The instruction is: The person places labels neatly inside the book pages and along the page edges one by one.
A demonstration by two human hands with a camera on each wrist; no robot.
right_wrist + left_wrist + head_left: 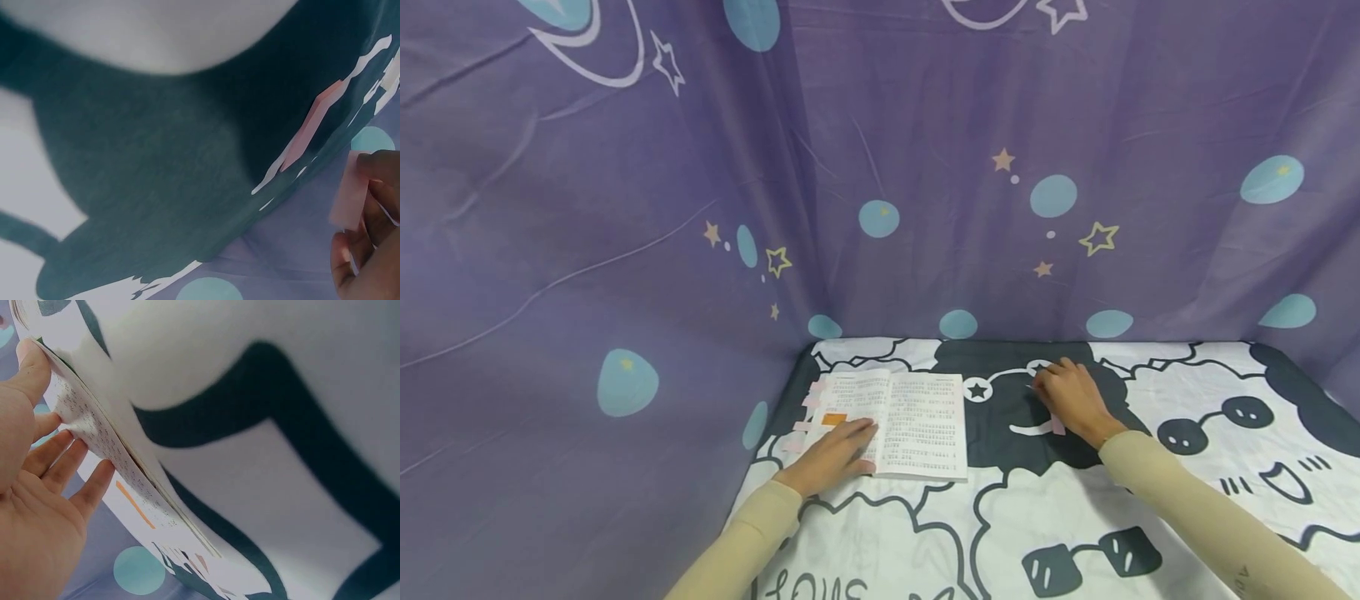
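Note:
An open book [925, 425] with printed pages lies at the table's left side. On its left page rests my left hand [835, 458], fingers extended and the thumb by the lower edge; the left wrist view shows these fingers [72, 465] spread over the page. An orange sticky tab [834, 419] lies on that page, and several pale pink tabs [812, 402] stick out from the book's left edge. To the right of the book, my right hand [1071, 402] pinches a pink sticky tab [350, 190] between thumb and finger. Below it lies a pink strip [307, 130], perhaps more tabs.
A cloth with black-and-white cartoon drawings [1060, 517] covers the table. Purple curtains [925, 275] with stars and blue ovals hang behind the table and along its left side.

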